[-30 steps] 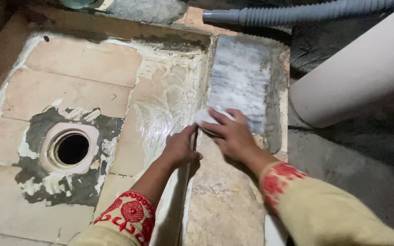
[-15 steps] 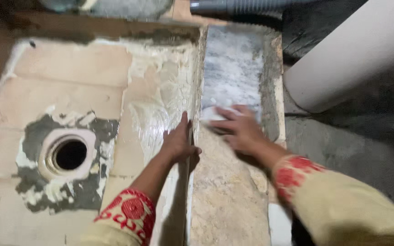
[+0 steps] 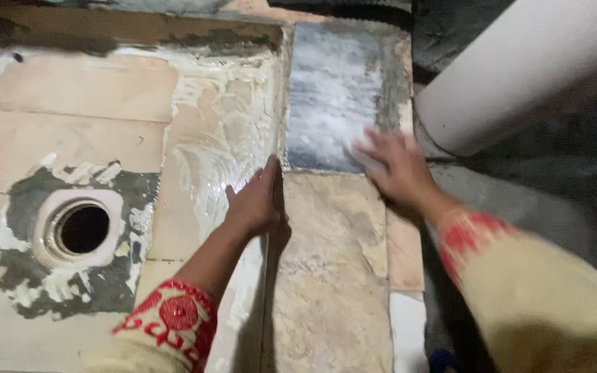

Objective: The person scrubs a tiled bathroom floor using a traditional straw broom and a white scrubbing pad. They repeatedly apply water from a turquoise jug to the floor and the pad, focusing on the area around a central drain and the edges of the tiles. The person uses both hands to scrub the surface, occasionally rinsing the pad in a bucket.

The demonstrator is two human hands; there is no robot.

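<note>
My left hand lies flat with fingers together against the raised edge between the soapy tiled floor and a stone ledge. My right hand is blurred and presses a small pale object, perhaps a soap bar or scrubber, onto the ledge where the beige slab meets a grey wet patch. Both sleeves are pale yellow with red embroidered cuffs.
A round drain hole ringed by dark cement sits at the left of the tiled floor. White lather streaks cover the tiles near the ledge. A thick white pipe slants across the upper right over dark ground.
My right hand has slid right and slightly down along the ledge with the pale object. My left hand stays on the edge. The view has shifted, and the grey hose has left the top.
</note>
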